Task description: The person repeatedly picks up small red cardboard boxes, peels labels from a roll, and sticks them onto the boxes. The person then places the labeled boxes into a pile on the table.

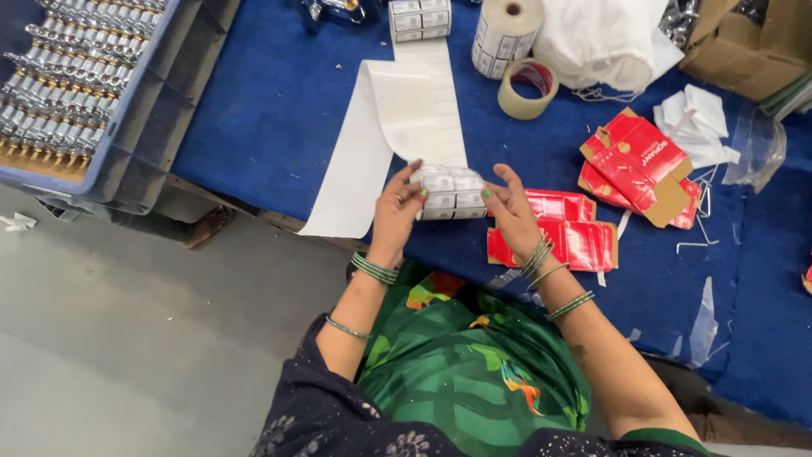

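Nearest, a green patterned garment (457, 355) over the lap, dark sleeves below. Just beyond, left hand (397, 211) and right hand (507, 207), both wearing green bangles, fingers curled and pinching opposite ends of a white sheet of small printed labels (448, 193) at the near edge of the blue cloth-covered table (271, 110). Trailing away from that sheet, a long white strip of glossy backing paper (372, 127), looped leftward and down over the table edge. Right of the right hand, flattened red cardboard cartons (575, 233) lying touching one another; farther right, more red cartons (639, 165), half folded. Beyond those, crumpled white paper scraps (698, 123) and clear plastic film (753, 148). At the far edge, a second stack of white label sheets (420, 19), a white roll of printed labels (505, 34), a brown ring of packing tape (528, 89), a white cloth bag (605, 38) and a brown cardboard box (744, 42). Far left, a grey-blue plastic crate (135, 110) filled with rows of what look like small metal fittings, too small to tell. Left and near, grey concrete floor (127, 322).
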Action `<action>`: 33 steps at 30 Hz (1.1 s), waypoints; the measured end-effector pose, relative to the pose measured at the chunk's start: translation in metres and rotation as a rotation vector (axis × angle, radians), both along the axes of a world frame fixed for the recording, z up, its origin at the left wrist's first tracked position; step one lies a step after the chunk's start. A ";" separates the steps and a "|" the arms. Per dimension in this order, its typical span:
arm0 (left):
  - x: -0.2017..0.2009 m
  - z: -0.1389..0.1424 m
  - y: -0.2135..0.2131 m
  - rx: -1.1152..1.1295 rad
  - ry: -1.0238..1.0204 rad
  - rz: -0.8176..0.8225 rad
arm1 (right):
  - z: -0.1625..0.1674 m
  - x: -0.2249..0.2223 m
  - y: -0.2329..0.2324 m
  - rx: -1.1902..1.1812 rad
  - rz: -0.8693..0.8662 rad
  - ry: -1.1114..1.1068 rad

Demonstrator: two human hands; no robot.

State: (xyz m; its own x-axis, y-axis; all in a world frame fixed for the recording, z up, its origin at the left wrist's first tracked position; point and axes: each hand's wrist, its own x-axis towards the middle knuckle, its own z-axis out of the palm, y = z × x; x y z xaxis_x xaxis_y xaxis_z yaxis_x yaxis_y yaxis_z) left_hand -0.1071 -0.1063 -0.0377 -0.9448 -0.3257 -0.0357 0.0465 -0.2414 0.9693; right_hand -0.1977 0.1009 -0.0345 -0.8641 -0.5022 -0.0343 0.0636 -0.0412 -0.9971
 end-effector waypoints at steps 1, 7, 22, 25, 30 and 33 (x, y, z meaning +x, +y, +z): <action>0.002 0.003 0.002 -0.045 0.021 -0.011 | 0.001 0.001 -0.003 -0.019 -0.029 -0.009; 0.034 0.040 0.012 -0.153 0.138 -0.230 | -0.015 0.028 0.014 -0.067 -0.123 0.131; 0.032 0.047 0.019 0.006 0.158 -0.408 | 0.033 0.065 0.034 0.412 -0.122 0.447; 0.035 0.050 0.022 -0.096 0.091 -0.313 | 0.040 0.067 0.029 0.386 -0.084 0.592; 0.039 0.048 0.030 -0.168 0.174 -0.233 | 0.050 0.072 0.026 0.394 -0.105 0.539; 0.040 0.047 0.033 -0.171 0.186 -0.215 | 0.055 0.076 0.028 0.426 -0.140 0.576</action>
